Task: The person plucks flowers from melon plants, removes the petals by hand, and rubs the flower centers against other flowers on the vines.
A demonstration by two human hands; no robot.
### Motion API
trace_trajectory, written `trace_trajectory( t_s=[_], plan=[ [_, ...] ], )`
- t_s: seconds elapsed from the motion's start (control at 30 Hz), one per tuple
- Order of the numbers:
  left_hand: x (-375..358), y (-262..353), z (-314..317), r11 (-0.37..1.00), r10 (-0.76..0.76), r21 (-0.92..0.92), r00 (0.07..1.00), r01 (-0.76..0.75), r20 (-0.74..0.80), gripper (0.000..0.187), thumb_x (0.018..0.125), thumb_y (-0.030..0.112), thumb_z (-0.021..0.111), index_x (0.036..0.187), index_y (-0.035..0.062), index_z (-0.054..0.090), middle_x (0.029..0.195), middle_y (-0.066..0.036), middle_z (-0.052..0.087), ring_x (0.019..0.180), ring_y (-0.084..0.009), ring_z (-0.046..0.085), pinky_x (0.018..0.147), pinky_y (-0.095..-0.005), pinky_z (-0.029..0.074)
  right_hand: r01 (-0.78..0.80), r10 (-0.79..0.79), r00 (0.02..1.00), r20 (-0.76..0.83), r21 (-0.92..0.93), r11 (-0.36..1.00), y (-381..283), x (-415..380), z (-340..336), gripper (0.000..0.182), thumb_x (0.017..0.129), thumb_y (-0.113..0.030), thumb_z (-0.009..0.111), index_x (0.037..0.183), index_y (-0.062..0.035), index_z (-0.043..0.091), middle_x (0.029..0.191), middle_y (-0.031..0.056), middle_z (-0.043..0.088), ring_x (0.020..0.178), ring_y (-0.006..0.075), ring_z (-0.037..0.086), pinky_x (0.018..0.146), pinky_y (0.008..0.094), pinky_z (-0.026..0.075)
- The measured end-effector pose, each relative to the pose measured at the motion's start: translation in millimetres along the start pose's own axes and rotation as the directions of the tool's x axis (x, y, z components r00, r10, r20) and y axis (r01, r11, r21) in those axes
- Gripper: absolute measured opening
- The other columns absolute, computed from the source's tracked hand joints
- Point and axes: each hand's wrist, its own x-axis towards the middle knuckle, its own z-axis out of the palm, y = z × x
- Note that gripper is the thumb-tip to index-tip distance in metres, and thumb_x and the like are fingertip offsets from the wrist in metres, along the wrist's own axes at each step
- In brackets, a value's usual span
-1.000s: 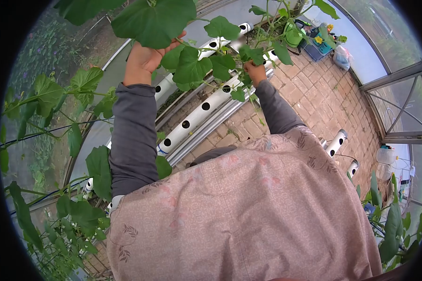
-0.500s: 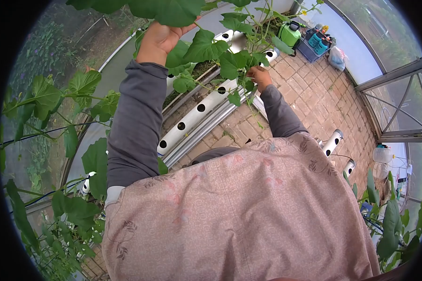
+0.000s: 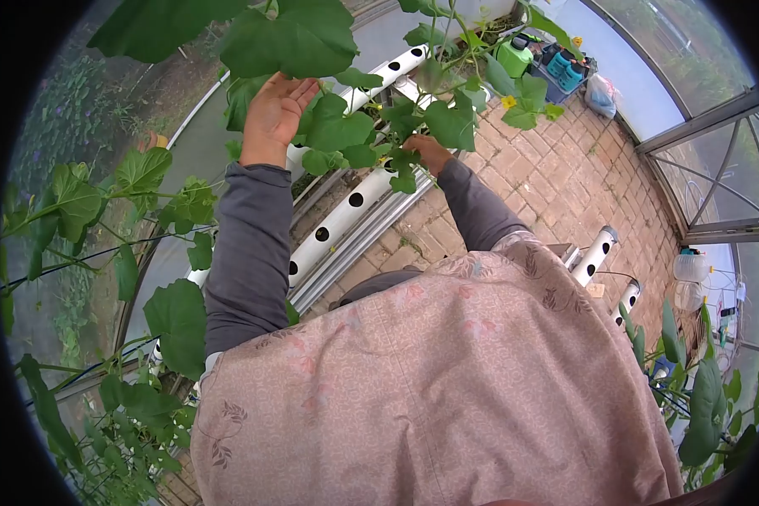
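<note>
1. Up among the vine leaves [image 3: 337, 126], your left hand [image 3: 274, 114] now sits lower than a half-second ago, palm open and fingers [image 3: 299, 88] spread apart under one large leaf [image 3: 287, 38], touching its underside rather than gripping it.
2. Your right hand [image 3: 428, 154] has drawn nearer to you and is half hidden by foliage; it seems closed around a vine stem, but you cannot tell for certain.
3. Judged from this, the left has let go its earlier hold and the vine hangs between both hands, above the white grow pipe [image 3: 346, 211].
4. Count: two hands; one long white pipe with about seven dark holes showing; two short capped pipes [image 3: 597, 253] at right; one green sprayer [image 3: 514, 57]; one yellow flower [image 3: 508, 102]; one brick floor [image 3: 565, 177].
</note>
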Motion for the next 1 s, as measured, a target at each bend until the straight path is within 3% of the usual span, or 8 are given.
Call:
trace_trajectory(
  t_s=[0.13,0.4,0.53,0.6,0.73,0.8,0.83,1.0],
  plan=[
    [-1,-10,-33,0.997,0.063,0.035,0.997,-0.064,0.033,0.032,0.092,-0.001,0.043,0.123,-0.005,0.045,0.124,-0.021,0.053,0.112,-0.034,0.056,0.095,-0.0444,0.05,0.131,-0.133,0.978,0.162,0.024,0.991,8,6,33,0.016,0.082,-0.022,0.061,0.082,-0.0071,0.067,0.094,0.0028,0.062,0.095,0.017,0.053,0.085,0.0331,0.041],
    [-25,-121,-159,0.998,-0.054,-0.012,0.678,0.067,-0.733,0.038,0.088,-0.001,0.047,0.125,0.0027,0.046,0.117,-0.015,0.053,0.104,-0.0255,0.058,0.086,-0.0378,0.048,0.063,-0.07,0.975,0.21,0.038,0.997,-27,-23,41,0.012,0.085,-0.021,0.059,0.082,-0.012,0.065,0.127,0.0052,0.059,0.107,0.0188,0.053,0.097,0.0351,0.036],
    [-41,-163,-121,0.789,-0.306,0.424,0.882,0.446,-0.358,0.05,0.09,0.007,0.047,0.14,0.005,0.04,0.134,-0.012,0.048,0.122,-0.0242,0.047,0.1,-0.0402,0.037,0.021,-0.083,0.966,0.243,0.246,0.969,-29,-32,47,0.012,0.086,-0.021,0.059,0.078,-0.0121,0.061,0.112,0.0027,0.062,0.096,0.0132,0.053,0.091,0.032,0.038],
    [-15,-202,-145,0.781,-0.243,0.579,0.968,0.233,-0.061,0.053,0.09,0.009,0.05,0.142,0.0076,0.038,0.137,-0.01,0.045,0.119,-0.0241,0.05,0.096,-0.0373,0.039,0.028,-0.099,0.963,0.251,0.272,0.962,-31,-33,49,0.012,0.086,-0.021,0.059,0.082,-0.0111,0.064,0.099,0.0005,0.064,0.09,0.012,0.055,0.087,0.0294,0.039],
    [-2,-233,-123,0.845,-0.295,0.459,0.955,0.273,-0.025,0.042,0.091,0.012,0.052,0.132,0.0028,0.049,0.129,-0.015,0.053,0.112,-0.0247,0.055,0.091,-0.0342,0.043,-0.063,-0.175,0.92,0.352,0.572,0.818,-45,-55,48,0.005,0.088,-0.014,0.054,0.088,-0.0096,0.056,0.089,0.0024,0.061,0.081,0.0156,0.058,0.072,0.0307,0.046],
    [6,-236,-129,0.11,-0.523,0.938,0.783,-0.33,0.337,0.032,0.096,0.013,0.042,0.121,0.0027,0.057,0.118,-0.021,0.06,0.103,-0.0338,0.059,0.088,-0.0379,0.045,-0.045,-0.164,0.951,0.261,0.643,0.765,-58,-73,35,0.006,0.088,-0.014,0.052,0.088,-0.0085,0.054,0.093,0.0057,0.061,0.08,0.0176,0.059,0.07,0.0328,0.048],
    [-5,-233,-132,0.099,-0.378,0.877,0.797,-0.471,0.471,0.037,0.098,0.029,0.04,0.1,0.0025,0.067,0.097,-0.021,0.065,0.089,-0.0366,0.061,0.082,-0.043,0.046,-0.035,-0.145,0.965,0.221,0.649,0.76,-64,-81,27,0.007,0.088,-0.015,0.052,0.088,-0.0082,0.054,0.094,0.0071,0.061,0.08,0.0189,0.06,0.07,0.0335,0.048],
    [-51,-190,-138,-0.067,-0.386,0.988,0.916,-0.142,0.106,0.051,0.091,0.048,0.049,0.078,0.0024,0.069,0.074,-0.018,0.066,0.076,-0.0345,0.063,0.074,-0.0436,0.047,0.088,-0.131,0.989,0.067,0.444,0.892,-83,-107,-24,0.01,0.088,-0.015,0.048,0.089,-0.007,0.053,0.097,0.0105,0.061,0.083,0.0223,0.06,0.074,0.0365,0.051]
  ],
)
